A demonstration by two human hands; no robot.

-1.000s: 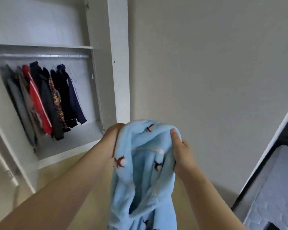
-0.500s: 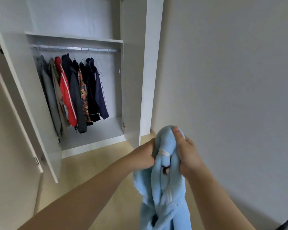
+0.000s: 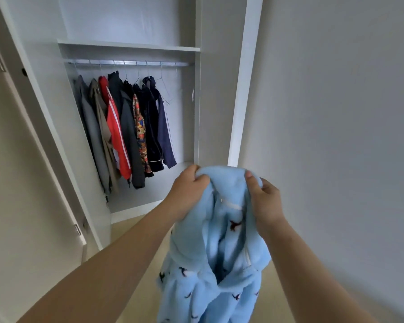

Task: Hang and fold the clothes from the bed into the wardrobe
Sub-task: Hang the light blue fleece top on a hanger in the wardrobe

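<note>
Both arms reach out in front of the open wardrobe (image 3: 243,89), and between them hangs a light blue fleece garment (image 3: 219,252) printed with small dark bird-like shapes. The left hand (image 3: 189,190) has its fingers curled over the top edge of the fabric on one side, its grip closed on a bunched fold. The right hand (image 3: 264,201) pinches the same top edge on the other side, thumb in front, its grip also closed on the cloth. The garment's upper edge is stretched a little between the two hands near its neckline, and the rest drops loosely down past the forearms, clear of the beige floor (image 3: 131,229) as far as one can see. It is held in the air just in front of the wardrobe's lower right corner, not yet inside. Within the wardrobe, below a white shelf (image 3: 128,46), a metal rail (image 3: 128,62) carries a row of clothes: a grey coat (image 3: 91,136), a red jacket (image 3: 117,141) with white stripes, a patterned shirt (image 3: 140,136) and a navy jacket (image 3: 163,127), packed close together. A bare wire hanger (image 3: 165,89) hangs to their right. The wardrobe door (image 3: 44,113) stands open at the left, and a plain wall (image 3: 336,113) fills the right.
</note>
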